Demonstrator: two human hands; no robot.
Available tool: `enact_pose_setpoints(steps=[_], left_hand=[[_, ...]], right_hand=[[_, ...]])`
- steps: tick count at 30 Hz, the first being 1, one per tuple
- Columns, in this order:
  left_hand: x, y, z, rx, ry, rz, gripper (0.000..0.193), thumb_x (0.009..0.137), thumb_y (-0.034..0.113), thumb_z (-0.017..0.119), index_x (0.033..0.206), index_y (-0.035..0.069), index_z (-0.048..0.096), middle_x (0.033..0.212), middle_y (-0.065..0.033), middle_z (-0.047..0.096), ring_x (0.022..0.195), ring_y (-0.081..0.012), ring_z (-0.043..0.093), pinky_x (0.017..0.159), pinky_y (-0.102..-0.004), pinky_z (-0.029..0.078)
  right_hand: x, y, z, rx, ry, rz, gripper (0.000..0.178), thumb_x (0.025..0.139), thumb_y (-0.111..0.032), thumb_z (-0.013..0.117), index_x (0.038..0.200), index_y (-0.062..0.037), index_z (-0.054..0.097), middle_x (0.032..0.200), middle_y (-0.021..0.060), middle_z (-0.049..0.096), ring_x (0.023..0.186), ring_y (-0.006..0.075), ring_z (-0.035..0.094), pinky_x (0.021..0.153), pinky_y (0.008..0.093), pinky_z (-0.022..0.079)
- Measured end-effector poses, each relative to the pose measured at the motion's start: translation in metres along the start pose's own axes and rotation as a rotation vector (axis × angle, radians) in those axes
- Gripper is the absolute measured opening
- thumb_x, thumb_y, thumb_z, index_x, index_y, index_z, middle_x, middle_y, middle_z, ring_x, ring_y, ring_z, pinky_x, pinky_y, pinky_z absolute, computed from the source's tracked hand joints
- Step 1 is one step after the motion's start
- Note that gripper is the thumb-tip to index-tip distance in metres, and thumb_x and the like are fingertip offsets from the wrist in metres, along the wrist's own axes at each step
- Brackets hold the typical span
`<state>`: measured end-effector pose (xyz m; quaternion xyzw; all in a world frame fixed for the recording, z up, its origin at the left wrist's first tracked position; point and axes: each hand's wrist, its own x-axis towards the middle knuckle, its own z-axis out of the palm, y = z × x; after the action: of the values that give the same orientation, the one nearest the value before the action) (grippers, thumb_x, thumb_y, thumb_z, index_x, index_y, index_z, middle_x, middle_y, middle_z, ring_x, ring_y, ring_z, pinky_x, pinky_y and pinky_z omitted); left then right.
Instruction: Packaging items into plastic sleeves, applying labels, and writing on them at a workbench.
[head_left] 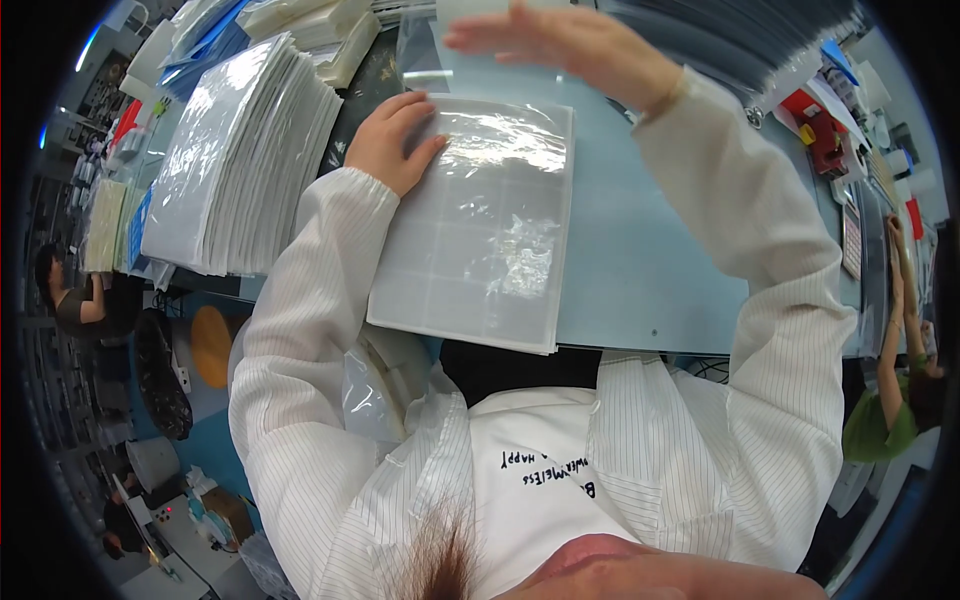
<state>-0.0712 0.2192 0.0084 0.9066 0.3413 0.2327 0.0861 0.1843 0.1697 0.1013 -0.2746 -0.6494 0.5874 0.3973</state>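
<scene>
A flat stack of clear plastic sleeves (470, 230) lies in front of me on the table, glossy with reflections and with faint pocket lines across it. My left hand (395, 145) rests on its upper left corner, thumb and fingers apart. Beyond the far edge of the stack, my right hand (570, 48) is raised with its fingers stretched out to the left, and I see nothing in it. Under and behind that hand is a transparent plastic sheet (425, 60), partly hidden.
A tall pile of filled plastic sleeves (240, 160) stands to the left, with blue and cream packs (310, 40) behind it. Dark glossy sheets (740, 40) lie at the far right. A red tool (825, 145) sits by the right edge. Other people (885, 420) work at both sides.
</scene>
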Motion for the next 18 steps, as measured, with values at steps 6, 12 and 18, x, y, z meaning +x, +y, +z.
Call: enact_pose_setpoints(steps=[6, 12, 18], left_hand=[[-0.015, 0.006, -0.006, 0.173, -0.042, 0.193, 0.050, 0.079, 0.028, 0.066, 0.122, 0.006, 0.053, 0.129, -0.0145, 0.048, 0.125, -0.0305, 0.038, 0.102, -0.0378, 0.034], [0.003, 0.005, -0.014, -0.044, -0.166, 0.023, 0.064, 0.071, 0.035, 0.068, 0.126, 0.008, 0.047, 0.132, -0.0118, 0.040, 0.125, -0.0305, 0.036, 0.103, -0.0392, 0.033], [0.013, 0.003, -0.016, 0.061, -0.267, 0.017, 0.071, 0.069, 0.041, 0.069, 0.129, 0.013, 0.042, 0.135, -0.0098, 0.036, 0.128, -0.0271, 0.032, 0.105, -0.0395, 0.032]], right_hand=[[-0.020, 0.014, 0.033, -0.471, 0.029, -0.213, 0.052, 0.098, -0.040, 0.028, 0.126, -0.0016, 0.050, 0.127, 0.0129, 0.052, 0.120, 0.0227, 0.047, 0.103, 0.0321, 0.033], [0.024, -0.026, -0.017, -0.054, 0.115, 0.129, 0.057, 0.098, -0.043, 0.027, 0.127, 0.0029, 0.044, 0.129, 0.0148, 0.049, 0.121, 0.0239, 0.045, 0.100, 0.0350, 0.037], [0.040, -0.036, -0.058, 0.114, 0.134, 0.252, 0.057, 0.098, -0.043, 0.021, 0.129, 0.0001, 0.040, 0.129, 0.0159, 0.049, 0.120, 0.0273, 0.046, 0.098, 0.0386, 0.039]])
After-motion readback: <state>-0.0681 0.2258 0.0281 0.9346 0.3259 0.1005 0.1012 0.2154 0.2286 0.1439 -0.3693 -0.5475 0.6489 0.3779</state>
